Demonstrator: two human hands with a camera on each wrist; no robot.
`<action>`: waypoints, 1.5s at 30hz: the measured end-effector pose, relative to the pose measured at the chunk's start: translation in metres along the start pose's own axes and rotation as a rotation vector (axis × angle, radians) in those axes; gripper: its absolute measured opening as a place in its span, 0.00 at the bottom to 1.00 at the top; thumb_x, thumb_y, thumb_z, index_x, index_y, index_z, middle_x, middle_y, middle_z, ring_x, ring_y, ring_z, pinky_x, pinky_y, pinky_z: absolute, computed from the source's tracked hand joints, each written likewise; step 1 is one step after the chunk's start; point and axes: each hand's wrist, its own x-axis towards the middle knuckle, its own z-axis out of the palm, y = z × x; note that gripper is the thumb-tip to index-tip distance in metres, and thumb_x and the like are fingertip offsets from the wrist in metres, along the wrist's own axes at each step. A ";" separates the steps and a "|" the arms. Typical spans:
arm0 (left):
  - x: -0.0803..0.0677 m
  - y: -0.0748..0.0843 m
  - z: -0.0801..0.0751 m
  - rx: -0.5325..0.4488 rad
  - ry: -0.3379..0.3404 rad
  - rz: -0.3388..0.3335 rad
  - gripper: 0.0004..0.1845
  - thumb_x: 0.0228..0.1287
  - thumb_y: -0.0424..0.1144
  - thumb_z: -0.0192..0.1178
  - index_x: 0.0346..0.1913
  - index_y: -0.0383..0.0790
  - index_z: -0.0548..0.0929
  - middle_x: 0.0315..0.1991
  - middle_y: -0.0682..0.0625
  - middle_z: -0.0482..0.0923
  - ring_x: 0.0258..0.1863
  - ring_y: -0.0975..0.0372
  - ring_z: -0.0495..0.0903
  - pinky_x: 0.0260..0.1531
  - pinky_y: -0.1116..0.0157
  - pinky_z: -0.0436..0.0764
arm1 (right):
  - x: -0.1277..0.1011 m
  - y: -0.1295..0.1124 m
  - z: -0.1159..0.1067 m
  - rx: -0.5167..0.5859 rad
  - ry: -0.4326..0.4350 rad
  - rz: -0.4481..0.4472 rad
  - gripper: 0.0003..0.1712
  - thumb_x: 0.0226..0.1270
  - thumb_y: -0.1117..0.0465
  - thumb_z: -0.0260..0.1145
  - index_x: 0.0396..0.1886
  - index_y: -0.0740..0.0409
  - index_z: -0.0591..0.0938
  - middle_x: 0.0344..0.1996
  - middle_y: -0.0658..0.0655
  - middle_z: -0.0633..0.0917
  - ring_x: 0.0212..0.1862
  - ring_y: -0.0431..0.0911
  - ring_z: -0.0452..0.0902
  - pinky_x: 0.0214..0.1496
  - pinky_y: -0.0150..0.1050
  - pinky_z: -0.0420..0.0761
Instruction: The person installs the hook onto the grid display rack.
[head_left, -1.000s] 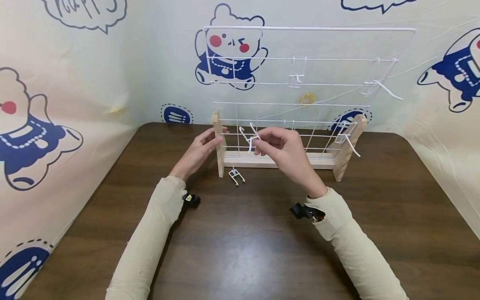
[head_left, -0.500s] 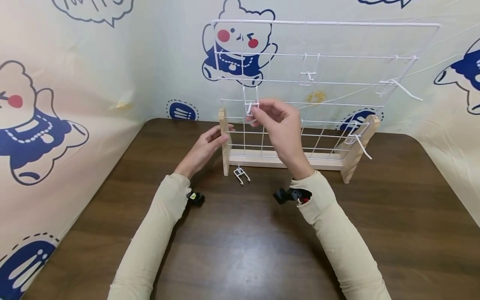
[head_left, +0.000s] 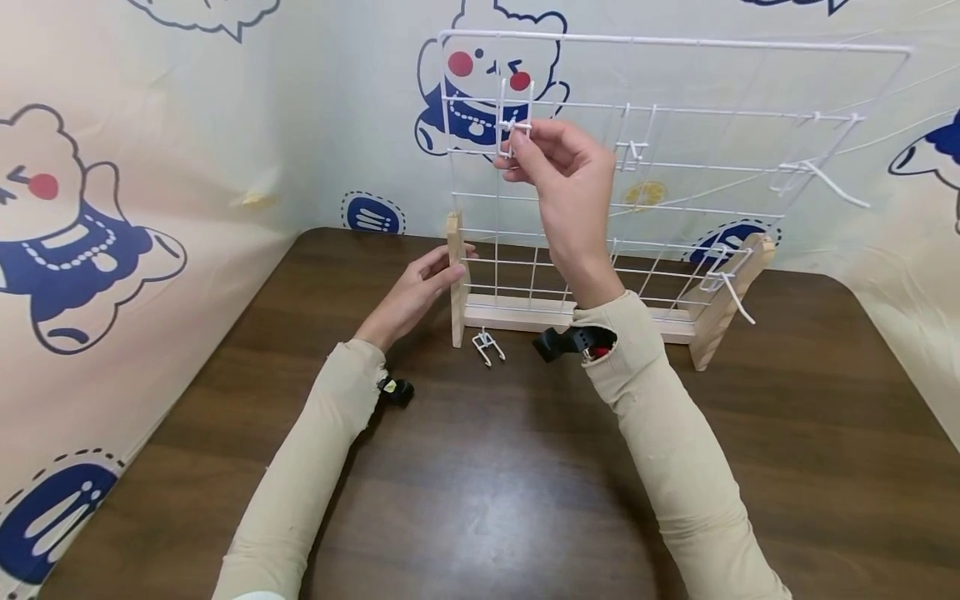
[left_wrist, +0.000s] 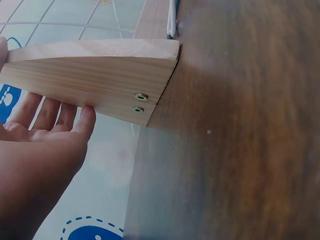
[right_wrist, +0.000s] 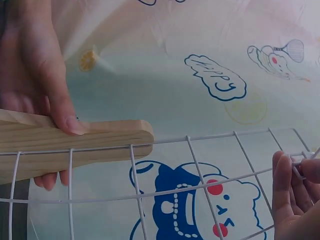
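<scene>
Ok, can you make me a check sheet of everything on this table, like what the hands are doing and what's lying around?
Surface: dark wooden table, bare in front.
Job's things: white wire grid panel stands upright in a wooden stand; a white wire hook is held against its upper left; three more hooks show on the grid.
Clutter: one spare hook lies on the table by the stand's left foot.
Hands: left hand grips the stand's left upright; right hand pinches the hook.
Cables: nothing seen.
Surroundings: cartoon bear sheets hang on the walls around the table.
</scene>
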 end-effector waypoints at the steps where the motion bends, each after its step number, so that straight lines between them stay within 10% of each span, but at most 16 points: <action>1: 0.000 0.000 -0.001 0.000 0.004 -0.001 0.23 0.75 0.42 0.55 0.69 0.43 0.71 0.70 0.43 0.66 0.70 0.54 0.62 0.72 0.50 0.57 | 0.001 0.000 0.001 -0.001 0.005 0.006 0.07 0.67 0.72 0.66 0.42 0.72 0.84 0.34 0.64 0.87 0.34 0.49 0.87 0.42 0.40 0.86; 24: -0.009 0.022 0.007 0.008 -0.025 -0.026 0.29 0.75 0.41 0.54 0.73 0.34 0.63 0.72 0.40 0.62 0.72 0.54 0.60 0.74 0.50 0.54 | -0.023 0.010 -0.011 0.066 0.058 0.242 0.09 0.70 0.65 0.67 0.42 0.68 0.85 0.33 0.64 0.89 0.34 0.52 0.88 0.39 0.45 0.86; 32: 0.000 0.010 0.003 -0.029 -0.020 -0.025 0.30 0.75 0.39 0.53 0.74 0.34 0.61 0.74 0.38 0.58 0.74 0.52 0.58 0.74 0.51 0.54 | -0.066 0.032 -0.025 -0.010 -0.145 0.500 0.12 0.74 0.63 0.62 0.46 0.70 0.84 0.39 0.68 0.88 0.37 0.52 0.88 0.44 0.45 0.86; 45: 0.002 -0.001 0.000 0.021 0.017 -0.015 0.25 0.75 0.43 0.55 0.70 0.41 0.69 0.69 0.47 0.67 0.73 0.47 0.57 0.73 0.49 0.55 | -0.087 0.035 -0.061 -0.145 -0.284 0.552 0.13 0.74 0.61 0.63 0.46 0.69 0.83 0.41 0.66 0.88 0.40 0.52 0.87 0.42 0.45 0.86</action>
